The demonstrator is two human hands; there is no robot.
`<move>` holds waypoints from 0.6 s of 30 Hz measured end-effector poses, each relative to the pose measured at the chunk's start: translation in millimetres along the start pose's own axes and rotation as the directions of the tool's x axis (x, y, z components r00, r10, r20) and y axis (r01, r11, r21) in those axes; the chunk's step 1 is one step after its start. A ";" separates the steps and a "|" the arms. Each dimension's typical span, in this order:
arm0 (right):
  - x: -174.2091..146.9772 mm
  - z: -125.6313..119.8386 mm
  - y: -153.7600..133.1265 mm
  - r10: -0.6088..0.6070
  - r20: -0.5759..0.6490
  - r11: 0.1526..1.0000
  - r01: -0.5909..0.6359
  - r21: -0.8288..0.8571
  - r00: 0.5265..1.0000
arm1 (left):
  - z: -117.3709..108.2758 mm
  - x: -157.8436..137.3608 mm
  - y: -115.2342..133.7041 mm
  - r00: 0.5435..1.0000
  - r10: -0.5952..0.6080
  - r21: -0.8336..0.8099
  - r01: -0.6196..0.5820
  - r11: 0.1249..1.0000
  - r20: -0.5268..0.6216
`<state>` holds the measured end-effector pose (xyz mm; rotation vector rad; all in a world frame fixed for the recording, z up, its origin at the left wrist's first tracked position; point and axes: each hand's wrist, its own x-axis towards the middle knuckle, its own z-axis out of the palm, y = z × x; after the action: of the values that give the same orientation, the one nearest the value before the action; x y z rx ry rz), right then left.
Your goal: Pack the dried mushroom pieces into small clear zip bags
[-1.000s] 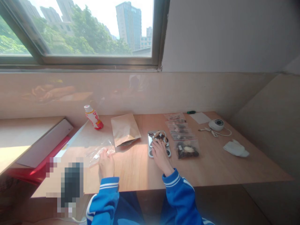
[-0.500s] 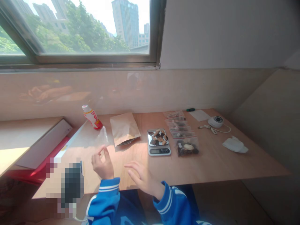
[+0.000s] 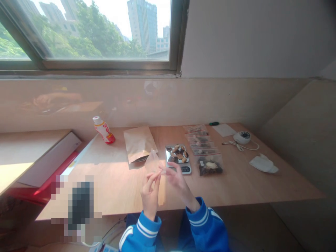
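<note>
A small clear plastic bag is pinched between the thumb and fingers of my left hand, which is raised over the front middle of the table. My right hand has its fingertips right at the bag's near edge, close to the left fingertips. Motion smears those fingers, so I cannot tell whether they grip the bag. Just beyond the right hand, a digital kitchen scale carries pieces of dried mushroom on its plate. The right fingers partly cover the scale's display.
Behind the bag lies a brown paper pouch, with a red-and-white bottle to its left. Filled zip bags line up right of the scale. Farther right are a white round device with a cable and a crumpled white tissue.
My left hand has moved right with the plastic bag, from near the bottle to in front of the pouch. My right hand has shifted right and up, and both hands now meet at the bag.
</note>
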<state>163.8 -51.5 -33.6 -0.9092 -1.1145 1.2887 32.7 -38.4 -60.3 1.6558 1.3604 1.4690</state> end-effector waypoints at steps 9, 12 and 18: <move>8.3 19.1 26.5 -0.125 -0.171 0.903 0.041 -0.429 0.977 | -9.9 15.3 17.2 0.924 -0.369 -0.398 0.377 0.836 0.101; 10.6 12.0 22.8 -0.122 -0.198 0.926 0.040 -0.375 0.973 | -12.2 13.6 16.1 0.956 -0.222 -0.343 0.277 0.898 0.191; 7.2 7.2 18.5 0.012 -0.181 0.983 -0.044 -0.178 0.983 | -13.6 11.4 6.1 0.941 0.212 0.002 -0.221 0.975 0.263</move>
<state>151.7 -43.1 -48.7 -1.1576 -1.0918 1.1158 20.8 -33.1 -46.8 1.9929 1.0895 1.2911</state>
